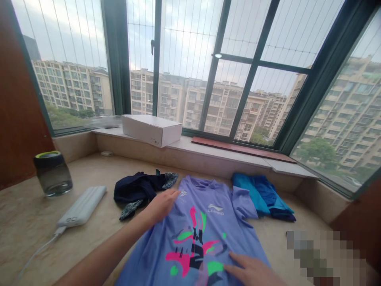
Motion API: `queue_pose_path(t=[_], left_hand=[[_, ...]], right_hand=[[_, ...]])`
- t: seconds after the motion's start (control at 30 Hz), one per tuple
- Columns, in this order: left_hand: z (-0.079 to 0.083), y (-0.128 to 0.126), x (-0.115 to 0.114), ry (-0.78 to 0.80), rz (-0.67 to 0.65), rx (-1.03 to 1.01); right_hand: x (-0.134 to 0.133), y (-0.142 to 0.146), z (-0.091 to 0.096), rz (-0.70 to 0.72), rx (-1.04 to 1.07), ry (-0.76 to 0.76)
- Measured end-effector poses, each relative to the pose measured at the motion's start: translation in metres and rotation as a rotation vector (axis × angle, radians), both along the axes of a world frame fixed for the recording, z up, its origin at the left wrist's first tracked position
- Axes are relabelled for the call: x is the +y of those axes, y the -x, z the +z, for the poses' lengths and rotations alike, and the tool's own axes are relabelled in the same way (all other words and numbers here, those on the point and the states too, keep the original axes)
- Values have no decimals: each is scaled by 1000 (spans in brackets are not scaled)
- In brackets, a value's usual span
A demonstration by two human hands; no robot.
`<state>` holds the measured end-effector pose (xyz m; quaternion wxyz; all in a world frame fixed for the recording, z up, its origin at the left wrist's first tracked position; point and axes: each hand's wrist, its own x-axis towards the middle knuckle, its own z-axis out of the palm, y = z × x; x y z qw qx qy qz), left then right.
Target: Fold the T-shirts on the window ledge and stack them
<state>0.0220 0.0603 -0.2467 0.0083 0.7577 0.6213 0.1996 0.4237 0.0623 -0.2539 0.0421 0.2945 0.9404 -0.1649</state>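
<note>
A purple short-sleeved T-shirt [166, 246] lies spread out, front up, with a pink, green and black print and white lettering on the chest. My left hand [164, 203] rests on its left shoulder area, fingers stretched out over the fabric. Lower down, my right hand [248, 269] touches the shirt beside the print with its fingers apart. Left of the shirt sits a crumpled dark navy garment [137, 188] with patterned ends. Folded blue and teal clothing [262, 194] lies to the right, near the shirt's sleeve.
On the left of the stone-look surface [92, 167] stand a dark tinted bottle [53, 174] and a white power bank [81, 206] with a cable. A white box [151, 129] and a reddish board [242, 149] lie on the raised window ledge. A blurred patch covers the lower right.
</note>
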Motion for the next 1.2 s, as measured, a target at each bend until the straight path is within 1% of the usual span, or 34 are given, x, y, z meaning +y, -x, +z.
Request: queue_pose_path(t=[0.03,0.1,0.17,0.27,0.37,0.43,0.5,0.57,0.67,0.73,0.8,0.87,0.9,0.97,1.03,1.07,1.1,1.17,1.2], left_hand=[[1,1,5,25,6,-32],[1,2,14,103,11,-76],[-1,1,17,151,8,-82],[-7,-2,10,197,-14,-9],[-12,-7,0,253,-59,135],[-16,-13,-4,265,-104,194],[-23,-18,-5,279,-148,206],[-32,-21,-5,289,-157,195],[-46,-23,-3,242,-153,135],[-48,-24,-2,201,-174,79],[-43,-26,-2,174,-192,42],[-31,-27,-4,148,-163,22],[-24,-27,-5,128,-125,12],[-10,-22,-9,73,9,-19],[1,-14,-13,19,161,-61],[4,-11,-15,-1,210,-76],[5,-7,-16,-15,231,-83],[2,-5,-17,-26,193,-71],[-1,-5,-17,-22,154,-54]], right_hand=[[2,3,4,-52,35,-26],[9,19,8,-162,132,-105],[16,37,4,-218,155,-135],[26,52,-7,-223,105,-97],[39,53,-8,-183,132,-73],[53,55,-6,-225,192,-120],[69,59,-6,-318,230,-193],[83,64,-10,-382,188,-204],[96,72,-14,-416,49,-127],[101,76,-11,-421,31,-142],[107,82,-8,-403,82,-193],[113,87,-10,-393,132,-209],[116,90,-14,-402,142,-193],[119,93,-23,-443,173,-165],[121,92,-31,-460,288,-217],[121,90,-31,-448,357,-263],[121,86,-30,-428,418,-309],[121,70,-21,-411,493,-403],[121,59,-16,-435,502,-454]])
